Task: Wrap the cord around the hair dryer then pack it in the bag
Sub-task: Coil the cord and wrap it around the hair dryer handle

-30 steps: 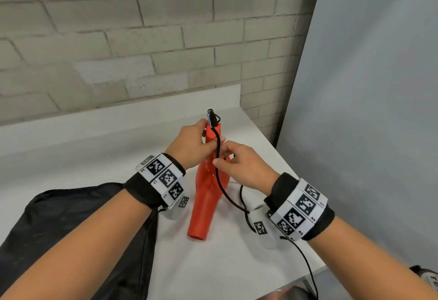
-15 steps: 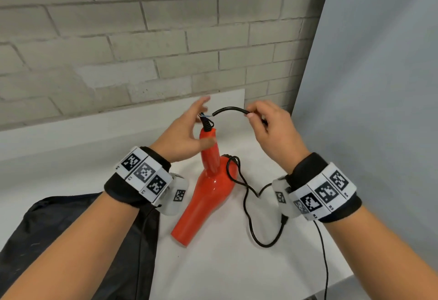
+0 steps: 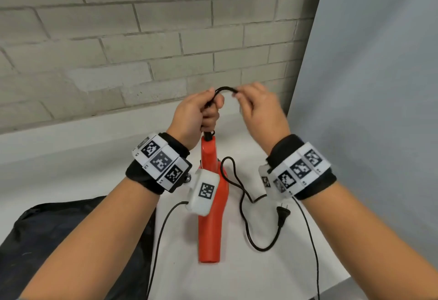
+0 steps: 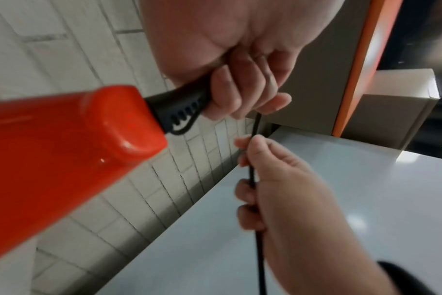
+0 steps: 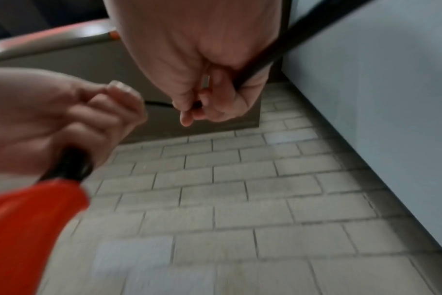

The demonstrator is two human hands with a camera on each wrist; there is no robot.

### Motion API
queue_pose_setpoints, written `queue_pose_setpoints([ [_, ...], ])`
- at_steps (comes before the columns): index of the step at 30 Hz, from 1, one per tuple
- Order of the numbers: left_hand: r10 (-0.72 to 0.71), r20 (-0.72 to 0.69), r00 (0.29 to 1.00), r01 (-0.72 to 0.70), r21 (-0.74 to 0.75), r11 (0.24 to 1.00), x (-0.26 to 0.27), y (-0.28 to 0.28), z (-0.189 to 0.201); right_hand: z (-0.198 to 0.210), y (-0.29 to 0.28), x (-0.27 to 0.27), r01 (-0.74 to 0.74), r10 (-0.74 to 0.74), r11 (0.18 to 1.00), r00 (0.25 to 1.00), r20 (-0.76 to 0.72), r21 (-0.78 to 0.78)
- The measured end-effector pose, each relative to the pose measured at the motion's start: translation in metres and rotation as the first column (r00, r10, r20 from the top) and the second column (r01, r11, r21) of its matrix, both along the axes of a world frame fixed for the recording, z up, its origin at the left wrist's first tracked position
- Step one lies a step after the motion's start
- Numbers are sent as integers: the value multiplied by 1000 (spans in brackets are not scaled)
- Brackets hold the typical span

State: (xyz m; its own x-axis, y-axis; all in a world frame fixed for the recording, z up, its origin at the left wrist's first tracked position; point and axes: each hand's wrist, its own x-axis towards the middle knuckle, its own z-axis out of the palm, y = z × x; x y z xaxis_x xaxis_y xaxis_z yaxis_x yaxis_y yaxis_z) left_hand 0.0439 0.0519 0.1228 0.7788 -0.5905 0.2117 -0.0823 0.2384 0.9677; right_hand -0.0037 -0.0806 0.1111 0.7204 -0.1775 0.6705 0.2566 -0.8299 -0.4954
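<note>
A red hair dryer (image 3: pixel 211 204) stands nozzle-down on the white table (image 3: pixel 237 276), handle end up. My left hand (image 3: pixel 201 113) grips the black cord's stiff sleeve (image 4: pixel 179 103) where it leaves the handle (image 4: pixel 63 149). A short arch of black cord (image 3: pixel 225 89) runs from that hand to my right hand (image 3: pixel 254 107), which pinches it and lets it pass through the curled fingers (image 4: pixel 250 173). The slack cord (image 3: pixel 244 204) loops on the table to the right of the dryer, ending in a plug (image 3: pixel 283 214). A black bag (image 3: pixel 59 240) lies at lower left.
A brick wall (image 3: pixel 142 50) rises behind the table. A grey panel (image 3: pixel 379 86) closes off the right side. The table's front right edge (image 3: pixel 331 288) is near the right forearm. Thin black wrist-camera cables (image 3: pixel 161 235) hang from both wrists.
Both hands have risen above the dryer's handle. The left hand, which was loose beside the handle top, now grips the cord's sleeve. The dryer stands more upright, and the plug has come into view.
</note>
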Motion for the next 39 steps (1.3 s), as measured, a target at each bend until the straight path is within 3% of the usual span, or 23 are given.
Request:
queue_pose_setpoints([
  [4, 33, -14, 999, -34, -30, 999, 6, 0, -2, -41, 20, -9, -91, 79, 996, 917, -391, -12],
  [8, 64, 52, 997, -62, -38, 997, 6, 1, -6, -72, 29, -22, -148, 97, 987, 859, -503, -62],
  [11, 140, 49, 989, -138, -31, 990, 7, 1, -7, -78, 24, -31, -138, 44, 971, 906, -422, -195],
  [15, 188, 87, 978, -187, -21, 982, 8, 0, -10, -62, 13, -47, -70, 31, 939, 992, -120, -336],
  [19, 178, 176, 968, -189, 50, 981, 1, -6, -13, -24, 10, -54, 48, 17, 874, 991, 130, -484],
  [22, 135, 298, 945, -186, 150, 971, -7, -7, -13, 4, 10, -49, 108, -13, 851, 983, 185, -514],
  [26, 35, 373, 927, -139, 255, 957, -19, -9, -4, 23, 12, -32, 61, -32, 901, 997, 76, -430],
  [29, -41, 231, 972, -13, 227, 974, -15, -8, 0, 27, 6, -20, 12, -28, 961, 998, -53, -277],
  [32, -47, 93, 995, 33, 152, 988, -8, -3, 1, 23, -1, -13, -93, 85, 995, 985, -148, -45],
  [39, -105, -47, 993, 108, 90, 990, -1, 4, 0, 15, 3, -9, -152, 176, 967, 978, -108, 202],
])
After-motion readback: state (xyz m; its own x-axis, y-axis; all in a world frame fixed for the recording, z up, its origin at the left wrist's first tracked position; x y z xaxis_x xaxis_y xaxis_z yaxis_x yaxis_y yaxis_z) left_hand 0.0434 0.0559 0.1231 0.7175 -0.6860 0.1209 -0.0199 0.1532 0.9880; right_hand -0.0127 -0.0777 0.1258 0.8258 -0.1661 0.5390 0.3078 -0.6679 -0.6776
